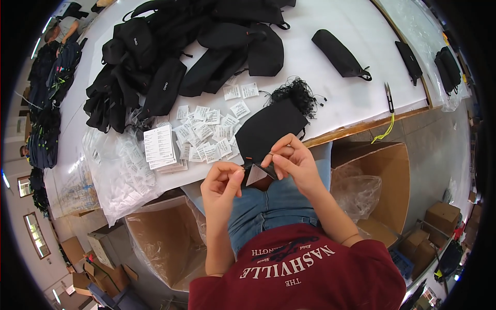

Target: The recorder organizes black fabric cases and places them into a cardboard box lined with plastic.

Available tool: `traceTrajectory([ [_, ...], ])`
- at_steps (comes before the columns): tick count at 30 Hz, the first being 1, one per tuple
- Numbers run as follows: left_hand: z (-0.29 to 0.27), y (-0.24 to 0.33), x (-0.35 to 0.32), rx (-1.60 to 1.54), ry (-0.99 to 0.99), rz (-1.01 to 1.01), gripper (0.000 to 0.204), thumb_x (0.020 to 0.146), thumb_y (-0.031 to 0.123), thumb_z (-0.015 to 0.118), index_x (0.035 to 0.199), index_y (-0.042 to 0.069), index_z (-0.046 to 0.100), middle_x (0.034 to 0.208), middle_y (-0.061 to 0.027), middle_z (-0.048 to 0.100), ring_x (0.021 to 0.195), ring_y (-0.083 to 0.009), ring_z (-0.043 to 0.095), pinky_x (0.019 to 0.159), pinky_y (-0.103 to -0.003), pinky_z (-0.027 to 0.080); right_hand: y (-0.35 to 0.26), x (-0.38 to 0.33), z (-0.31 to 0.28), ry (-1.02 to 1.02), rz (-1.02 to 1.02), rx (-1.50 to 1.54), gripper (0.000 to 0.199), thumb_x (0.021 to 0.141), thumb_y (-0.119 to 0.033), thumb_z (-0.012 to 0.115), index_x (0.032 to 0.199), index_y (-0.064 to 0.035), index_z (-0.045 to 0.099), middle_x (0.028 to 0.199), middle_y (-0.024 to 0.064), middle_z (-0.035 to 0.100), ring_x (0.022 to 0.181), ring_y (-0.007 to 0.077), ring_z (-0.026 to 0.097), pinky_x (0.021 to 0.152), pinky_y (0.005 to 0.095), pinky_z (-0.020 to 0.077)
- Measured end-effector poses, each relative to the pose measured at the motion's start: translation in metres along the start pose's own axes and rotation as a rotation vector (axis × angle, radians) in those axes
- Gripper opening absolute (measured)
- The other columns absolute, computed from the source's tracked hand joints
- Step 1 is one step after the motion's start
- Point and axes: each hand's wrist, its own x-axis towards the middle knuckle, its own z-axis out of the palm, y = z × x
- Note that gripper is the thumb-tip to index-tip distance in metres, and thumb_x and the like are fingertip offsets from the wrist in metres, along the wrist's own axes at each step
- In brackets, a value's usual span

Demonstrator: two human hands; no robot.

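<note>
A black fabric pouch [271, 129] lies at the table's front edge, right before me. My left hand [222, 186] is closed in a pinch by the pouch's lower left corner; what its fingertips hold is too small to make out. My right hand [293, 163] pinches a thin black string at the pouch's near edge. Between the two hands hangs a pale, folded-looking tag [256, 175], partly in shadow. A tangled bundle of black strings [297, 98] rests against the pouch's far side. Many small white printed tags [204, 129] are spread left of the pouch.
A heap of black pouches [170, 57] covers the back left. White cards [159, 144] and a plastic bag of tags [121, 165] lie left. One pouch [338, 51] and thread snips [389, 98] lie right. Open cardboard boxes [165, 237] stand below the table edge.
</note>
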Motion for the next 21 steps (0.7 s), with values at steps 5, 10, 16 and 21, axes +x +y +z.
traceTrajectory([
  [5,0.009,-0.002,-0.003,0.105,-0.034,0.04,0.01,0.085,0.006,0.066,0.093,0.0,0.063,0.062,0.0066,0.049,0.054,0.0008,0.035,0.048,-0.017,0.023,-0.005,-0.005,0.007,-0.058,-0.006,-0.004,0.011,0.092,-0.012,0.058,0.093,-0.0054,0.049,0.086,0.0128,0.069,0.06,0.01,0.059,0.052,0.018,0.0413],
  [10,0.018,-0.006,-0.001,0.207,-0.037,0.105,0.01,0.083,0.006,0.068,0.09,0.001,0.065,0.058,0.0081,0.044,0.052,0.0006,0.031,0.048,-0.018,0.021,-0.004,-0.008,0.008,-0.072,0.017,0.01,0.013,0.091,-0.012,0.06,0.086,-0.0046,0.051,0.076,0.0088,0.066,0.059,0.0082,0.058,0.05,0.0184,0.0406],
  [16,0.023,-0.005,0.0,0.266,-0.058,0.131,0.009,0.082,0.007,0.068,0.088,0.001,0.065,0.056,0.0076,0.044,0.051,0.0004,0.032,0.047,-0.018,0.022,-0.002,-0.008,0.012,0.041,-0.034,-0.12,0.016,0.088,-0.013,0.065,0.078,-0.0033,0.056,0.066,0.0028,0.061,0.058,0.0048,0.055,0.048,0.0179,0.0393],
  [21,0.018,-0.003,0.003,0.334,-0.111,0.102,0.011,0.08,0.008,0.071,0.085,0.002,0.063,0.056,0.0072,0.044,0.051,-0.0005,0.033,0.047,-0.018,0.022,-0.013,-0.011,0.01,0.022,-0.109,-0.452,0.017,0.087,-0.009,0.065,0.074,-0.002,0.056,0.068,0.0036,0.06,0.058,0.0062,0.054,0.049,0.0184,0.04],
])
